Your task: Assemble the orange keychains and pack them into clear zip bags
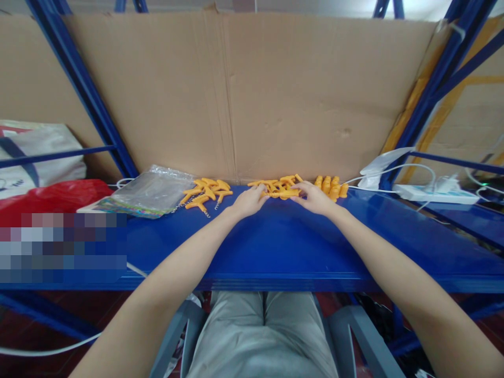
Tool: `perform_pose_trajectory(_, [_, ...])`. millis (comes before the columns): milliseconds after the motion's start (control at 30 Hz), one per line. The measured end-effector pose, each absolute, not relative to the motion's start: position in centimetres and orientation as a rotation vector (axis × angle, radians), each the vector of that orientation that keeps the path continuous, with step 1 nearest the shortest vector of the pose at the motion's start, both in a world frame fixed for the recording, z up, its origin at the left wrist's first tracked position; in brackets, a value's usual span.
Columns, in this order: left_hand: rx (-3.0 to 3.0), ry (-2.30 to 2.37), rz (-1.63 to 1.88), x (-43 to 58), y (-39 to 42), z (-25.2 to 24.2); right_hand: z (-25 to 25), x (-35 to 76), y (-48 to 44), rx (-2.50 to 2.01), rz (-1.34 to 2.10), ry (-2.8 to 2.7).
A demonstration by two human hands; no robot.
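Note:
Both of my hands reach to the back of the blue shelf, fingers bent around small orange plastic pieces. My left hand point(251, 201) is closed on an orange piece at its fingertips; its exact shape is hard to make out. Opposite it, my right hand point(315, 198) pinches an orange handle piece point(289, 193). Just behind the fingers lies a pile of orange T-shaped handles point(271, 183). Corkscrews point(200, 200) with orange handles and metal spirals are heaped left of my left hand. Orange sleeve-like pieces point(326, 184) stand in rows beyond my right hand.
A clear plastic bag point(151, 189) lies at the left, beside a red bag point(59, 197). A white power strip point(435, 193) with cables sits at the right. Cardboard point(295, 94) walls off the back, between blue metal posts point(84, 89).

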State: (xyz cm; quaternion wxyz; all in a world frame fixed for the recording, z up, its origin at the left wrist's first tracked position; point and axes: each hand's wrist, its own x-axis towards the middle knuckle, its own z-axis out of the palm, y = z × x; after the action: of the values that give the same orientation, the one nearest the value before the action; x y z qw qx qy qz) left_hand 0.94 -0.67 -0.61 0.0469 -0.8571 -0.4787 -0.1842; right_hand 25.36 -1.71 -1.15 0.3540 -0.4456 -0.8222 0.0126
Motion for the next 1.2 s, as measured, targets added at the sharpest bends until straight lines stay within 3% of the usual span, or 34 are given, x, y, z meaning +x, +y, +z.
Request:
perform_pose_trajectory(300, [-2.617, -1.371, -0.671, 0.6, 0.0, -1.0, -1.3, 26.3, -1.2, -1.124, 0.617, -1.965])
perform_pose_trajectory(533, [-2.611, -1.309, -0.784, 0.3, 0.2, -1.0, -1.2, 26.4, -1.1, -1.107, 0.885, -1.808])
perform_pose_trajectory(1200, [-2.557, -1.239, -0.961, 0.1, 0.6, -1.2, -0.5, 25.2, -2.3, -1.111, 0.904, -1.816])
